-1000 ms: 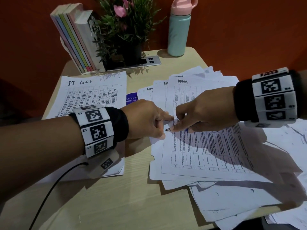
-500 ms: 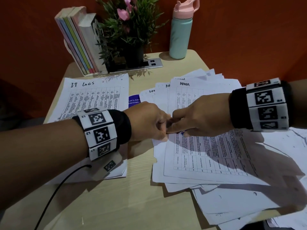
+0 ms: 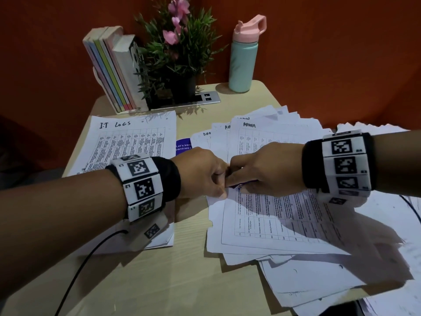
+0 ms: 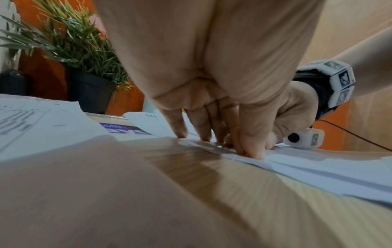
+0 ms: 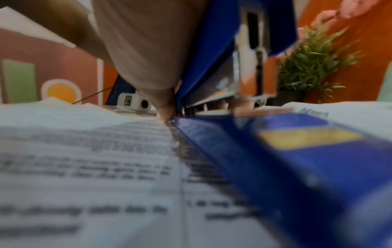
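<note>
Both our hands meet at the left edge of the top sheet (image 3: 284, 222), which lies on a loose paper stack (image 3: 307, 281) on the table (image 3: 159, 281). Our right hand (image 3: 266, 169) grips a blue stapler (image 5: 286, 151) there, its nose at that edge. Our left hand (image 3: 200, 172) has bent fingers (image 4: 180, 127) with tips down on the paper edge; whether it pinches, we cannot tell.

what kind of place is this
Most likely an office or study desk: heaps of printed sheets being stapled, with the stapler in the right hand, plus a row of books and a water bottle at the back.
</note>
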Demonstrator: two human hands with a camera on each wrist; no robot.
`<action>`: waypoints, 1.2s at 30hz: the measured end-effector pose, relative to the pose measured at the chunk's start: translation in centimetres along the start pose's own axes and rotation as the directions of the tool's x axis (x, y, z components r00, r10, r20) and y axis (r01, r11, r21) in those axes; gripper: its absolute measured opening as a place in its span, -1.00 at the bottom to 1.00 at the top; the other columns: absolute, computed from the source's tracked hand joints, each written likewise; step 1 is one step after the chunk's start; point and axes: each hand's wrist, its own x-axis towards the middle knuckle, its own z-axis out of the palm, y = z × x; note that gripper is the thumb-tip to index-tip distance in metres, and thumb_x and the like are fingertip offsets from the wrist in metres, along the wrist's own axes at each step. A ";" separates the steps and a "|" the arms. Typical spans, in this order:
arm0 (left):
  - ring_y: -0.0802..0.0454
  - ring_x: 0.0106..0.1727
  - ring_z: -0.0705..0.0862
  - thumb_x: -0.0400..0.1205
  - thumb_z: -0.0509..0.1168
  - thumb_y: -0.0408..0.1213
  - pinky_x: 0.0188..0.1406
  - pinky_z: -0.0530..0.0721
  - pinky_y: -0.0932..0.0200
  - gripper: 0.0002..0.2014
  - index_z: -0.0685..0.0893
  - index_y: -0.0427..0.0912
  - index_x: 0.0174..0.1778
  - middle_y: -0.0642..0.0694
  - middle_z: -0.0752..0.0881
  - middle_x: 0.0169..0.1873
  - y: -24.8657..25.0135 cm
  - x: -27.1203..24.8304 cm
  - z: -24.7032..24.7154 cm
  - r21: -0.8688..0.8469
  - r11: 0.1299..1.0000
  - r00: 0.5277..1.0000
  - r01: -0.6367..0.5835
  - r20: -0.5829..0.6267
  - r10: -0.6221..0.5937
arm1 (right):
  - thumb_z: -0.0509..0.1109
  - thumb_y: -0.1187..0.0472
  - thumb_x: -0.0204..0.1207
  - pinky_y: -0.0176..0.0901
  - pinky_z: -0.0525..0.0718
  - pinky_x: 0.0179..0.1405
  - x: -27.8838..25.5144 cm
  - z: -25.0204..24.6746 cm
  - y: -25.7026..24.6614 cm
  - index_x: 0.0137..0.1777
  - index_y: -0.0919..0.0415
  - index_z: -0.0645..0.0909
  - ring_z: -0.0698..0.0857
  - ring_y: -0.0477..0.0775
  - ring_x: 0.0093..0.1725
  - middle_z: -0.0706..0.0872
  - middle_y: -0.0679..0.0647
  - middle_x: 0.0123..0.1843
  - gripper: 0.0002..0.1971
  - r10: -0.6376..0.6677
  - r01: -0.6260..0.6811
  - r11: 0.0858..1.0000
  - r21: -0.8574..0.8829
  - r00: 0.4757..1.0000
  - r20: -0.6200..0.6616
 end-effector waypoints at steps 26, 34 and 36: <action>-0.09 -0.15 0.88 0.55 0.49 -0.43 0.05 0.81 0.01 -0.90 0.85 -0.32 -0.05 -0.21 0.88 -0.16 2.1 -0.4 -3.8 -0.671 0.712 0.973 0.209 0.072 -0.218 | 0.27 -0.14 0.65 -0.11 0.66 -0.02 -1.5 -4.7 -2.1 0.67 -0.23 -0.34 0.65 0.01 0.01 0.59 -0.12 0.45 -0.14 0.371 -0.375 0.923 0.087 0.927 0.059; 0.02 -0.41 0.78 0.60 0.45 -0.48 -0.25 0.83 0.20 -0.97 0.79 -0.36 -0.09 -0.23 0.83 -0.26 0.8 -2.7 -4.4 -0.726 0.662 0.966 0.185 0.010 -0.259 | 0.28 -0.13 0.66 -0.16 0.59 0.16 -2.0 -5.1 -1.7 0.68 -0.28 -0.24 0.58 -0.07 0.12 0.55 -0.17 0.47 -0.19 0.396 -0.402 0.900 0.167 0.916 0.069; 0.04 -0.43 0.76 0.60 0.46 -0.42 -0.29 0.80 0.22 -0.93 0.77 -0.36 -0.07 -0.21 0.80 -0.29 0.1 -4.3 -4.5 -0.765 0.621 0.959 0.174 -0.011 -0.283 | 0.28 -0.12 0.66 -0.18 0.58 0.16 -2.2 -4.8 -1.4 0.69 -0.29 -0.13 0.58 -0.10 0.14 0.55 -0.21 0.44 -0.25 0.416 -0.422 0.880 0.219 0.906 0.075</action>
